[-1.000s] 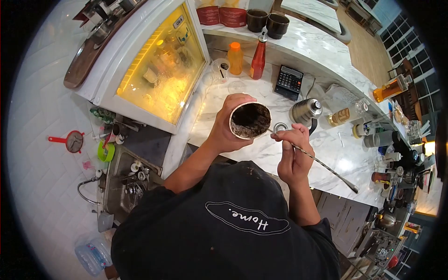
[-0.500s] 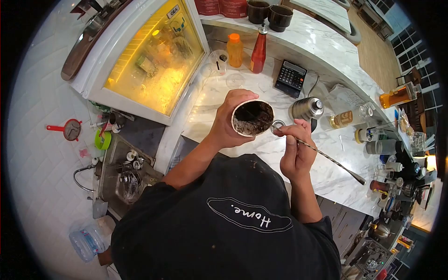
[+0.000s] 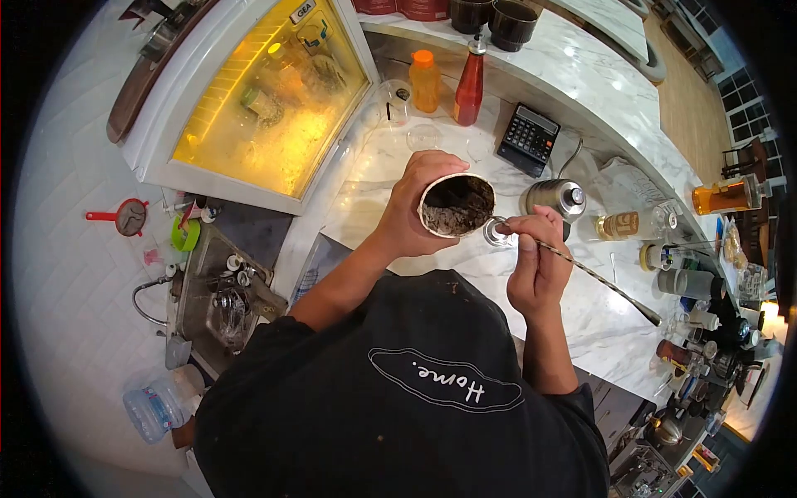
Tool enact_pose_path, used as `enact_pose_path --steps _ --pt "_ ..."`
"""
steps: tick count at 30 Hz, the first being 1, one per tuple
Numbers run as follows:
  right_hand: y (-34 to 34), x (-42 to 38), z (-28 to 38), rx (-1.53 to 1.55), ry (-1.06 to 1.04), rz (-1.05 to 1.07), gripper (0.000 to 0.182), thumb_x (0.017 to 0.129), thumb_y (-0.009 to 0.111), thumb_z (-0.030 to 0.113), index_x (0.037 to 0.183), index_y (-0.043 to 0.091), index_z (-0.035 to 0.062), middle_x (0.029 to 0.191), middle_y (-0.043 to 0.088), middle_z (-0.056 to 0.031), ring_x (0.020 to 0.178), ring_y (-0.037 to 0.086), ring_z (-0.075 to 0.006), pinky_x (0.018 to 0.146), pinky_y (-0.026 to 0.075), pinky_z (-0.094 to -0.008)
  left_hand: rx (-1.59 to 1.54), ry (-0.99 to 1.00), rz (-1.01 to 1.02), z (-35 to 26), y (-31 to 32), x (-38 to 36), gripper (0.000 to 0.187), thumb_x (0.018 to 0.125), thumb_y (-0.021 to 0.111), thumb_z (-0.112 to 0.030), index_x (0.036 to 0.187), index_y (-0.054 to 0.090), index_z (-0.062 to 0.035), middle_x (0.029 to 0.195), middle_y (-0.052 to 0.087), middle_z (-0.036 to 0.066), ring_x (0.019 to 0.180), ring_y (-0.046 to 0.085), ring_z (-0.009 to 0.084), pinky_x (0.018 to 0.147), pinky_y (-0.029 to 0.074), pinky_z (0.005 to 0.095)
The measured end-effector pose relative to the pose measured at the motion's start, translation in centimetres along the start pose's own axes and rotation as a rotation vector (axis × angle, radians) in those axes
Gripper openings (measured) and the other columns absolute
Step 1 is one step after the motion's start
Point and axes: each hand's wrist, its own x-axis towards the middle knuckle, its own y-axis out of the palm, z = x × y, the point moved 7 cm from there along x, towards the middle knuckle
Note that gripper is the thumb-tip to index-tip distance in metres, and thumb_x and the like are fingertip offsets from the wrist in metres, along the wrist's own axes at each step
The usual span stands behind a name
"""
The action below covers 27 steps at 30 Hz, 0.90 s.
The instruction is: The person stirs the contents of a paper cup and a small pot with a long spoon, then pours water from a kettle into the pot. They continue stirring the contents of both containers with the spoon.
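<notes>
My left hand [image 3: 413, 203] is wrapped round a paper cup [image 3: 456, 206], tilted so that its mouth faces me. Dark, clumpy brown stuff lines the inside of the cup. Between the fingers and thumb of my right hand [image 3: 538, 259] is a long twisted metal bar spoon [image 3: 602, 280], its thin handle end pointing down to the right. The spoon's other end is at the right rim of the cup. Just behind my right fingertips stands a small clear glass [image 3: 496, 232], partly hidden. A steel kettle [image 3: 556, 199] stands beyond my right hand.
A calculator [image 3: 529, 139], a red bottle [image 3: 470, 87] and an orange-capped bottle [image 3: 425, 83] stand at the counter's back. Left are a lit display fridge [image 3: 270, 108] and a sink [image 3: 217, 299]. Bottles and jars [image 3: 685, 284] line the right side.
The view has shifted slightly. My left hand and the cup sit a little farther right in view, as does my right hand with the spoon, and more of the small glass shows.
</notes>
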Motion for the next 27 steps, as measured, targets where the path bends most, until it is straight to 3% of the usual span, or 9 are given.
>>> enact_pose_path --steps 7,15,27 --pt "0.3 0.5 -0.7 0.007 0.011 -0.031 0.013 0.102 0.054 0.003 0.104 0.067 0.0050 0.094 0.075 -0.0076 0.091 0.069 -0.0266 0.100 0.045 -0.0487 0.061 0.017 0.023 0.7 -0.3 -0.1 0.088 0.061 0.092 -0.009 0.138 0.051 -0.0092 0.133 0.060 0.019 0.127 0.056 0.0360 0.108 0.046 0.0467" --pt "1.5 -1.2 -1.4 -0.034 0.065 -0.146 0.018 0.106 0.051 0.007 0.104 0.069 0.0015 0.095 0.077 -0.0125 0.110 0.066 -0.0327 0.094 0.050 -0.0428 0.028 -0.054 0.006 1.4 -0.1 -0.9 0.088 0.059 0.092 -0.003 0.137 0.051 -0.0083 0.132 0.059 0.017 0.129 0.056 0.0354 0.110 0.046 0.0458" --pt "3.8 -4.8 -3.5 0.182 0.280 -0.314 0.022 0.109 0.048 0.011 0.106 0.065 -0.0025 0.101 0.077 -0.0175 0.120 0.064 -0.0292 0.106 0.046 -0.0444 0.098 -0.078 0.043 1.9 -0.5 -1.6 0.087 0.055 0.092 -0.001 0.133 0.054 -0.0085 0.131 0.062 0.014 0.127 0.057 0.0355 0.107 0.047 0.0432"
